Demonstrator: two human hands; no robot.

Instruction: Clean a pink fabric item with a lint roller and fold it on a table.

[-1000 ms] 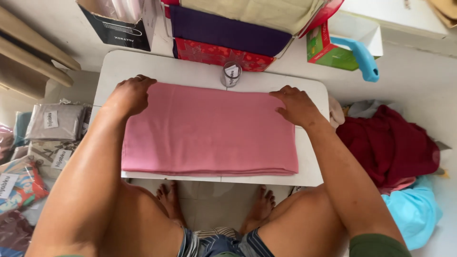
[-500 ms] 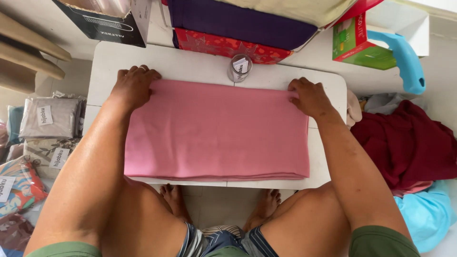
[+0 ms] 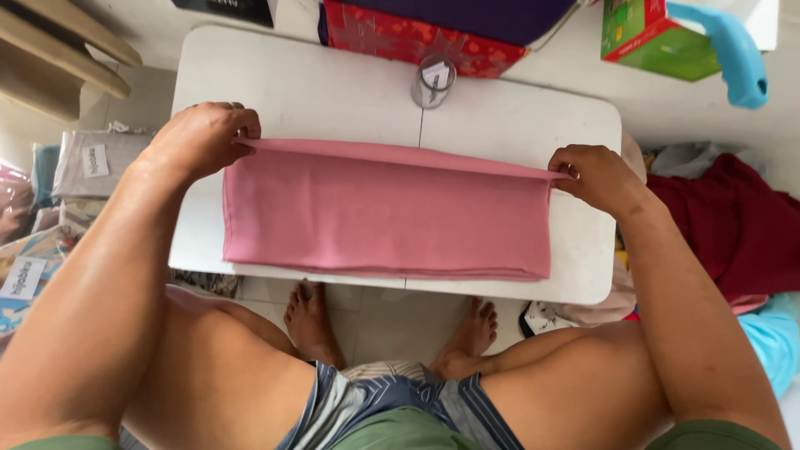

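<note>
Folded pink rectangular cloth (image 3: pixel 383 208) lies flat across white desk (image 3: pixel 317 92) | left hand (image 3: pixel 196 137), right hand (image 3: pixel 596 177): fingers pinched shut on its far corners, keeping the edge taut | small clear cylinder (image 3: pixel 433 82) just beyond.

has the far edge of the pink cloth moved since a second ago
Yes. Both hands, left hand and right hand, have lifted the pink cloth far edge toward the person, away from the tape roll.

a home floor workspace: low white table (image 3: pixel 292 83), packaged cloths (image 3: pixel 92 162), boxes (image 3: pixel 658 33)
</note>
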